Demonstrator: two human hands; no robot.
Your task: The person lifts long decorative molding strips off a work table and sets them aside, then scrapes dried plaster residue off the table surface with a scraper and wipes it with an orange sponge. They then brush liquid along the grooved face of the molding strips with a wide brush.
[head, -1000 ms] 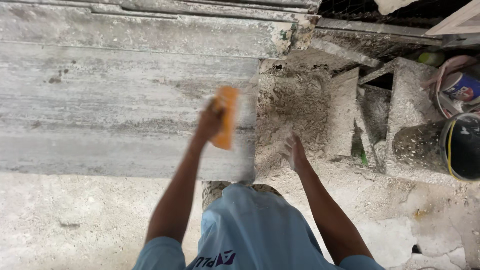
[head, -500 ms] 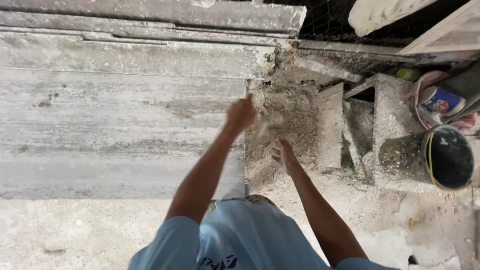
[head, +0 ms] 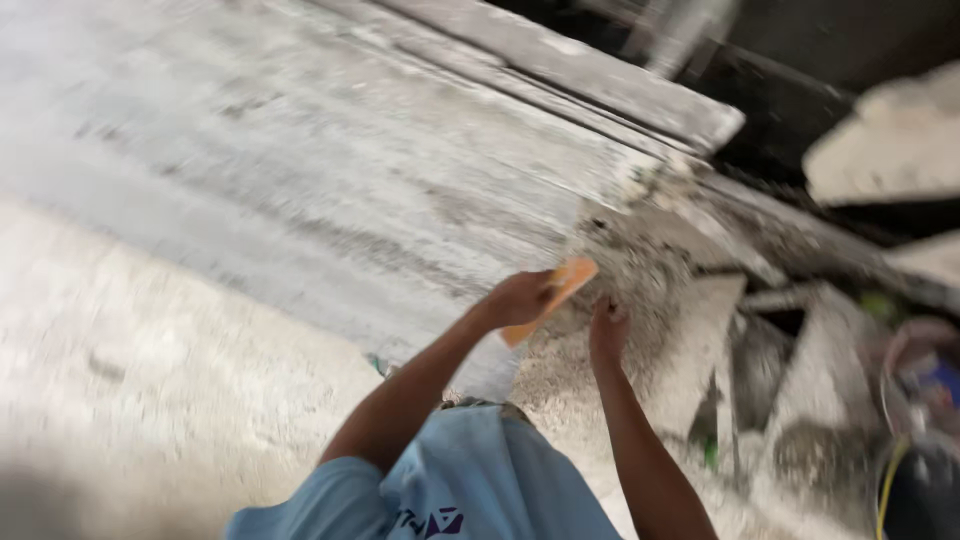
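Head view, motion-blurred. Long grey plank (head: 330, 190) runs diagonally along the upper left; rough pale floor (head: 130, 380) lies below it. To the right: grey concrete blocks (head: 800, 390), rubble, and a dark bucket (head: 925, 495) at the lower corner. Left hand (head: 520, 298) grips a flat orange tool (head: 552, 297), tilted, at the plank's end. Right hand (head: 607, 332) rests on the gritty mortar pile (head: 640, 290) just beside it, fingers curled; whether it holds anything cannot be told.
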